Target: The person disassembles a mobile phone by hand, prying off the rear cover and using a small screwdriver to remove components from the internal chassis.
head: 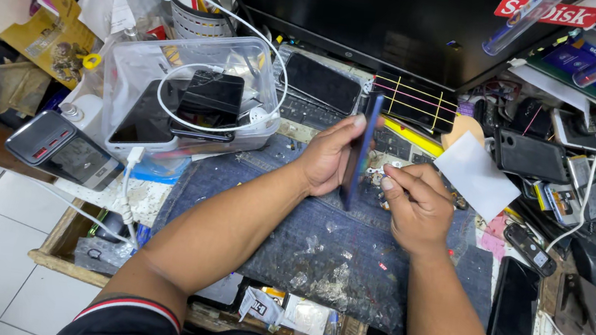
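Blue slim phone (361,148) stands on edge over the denim mat (319,245), gripped by the left hand (329,156); right hand (413,203) pinches at its side, phone not yet opened.

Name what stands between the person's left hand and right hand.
A dark blue phone held on edge: the left hand grips it, the right hand is beside it, in the head view.
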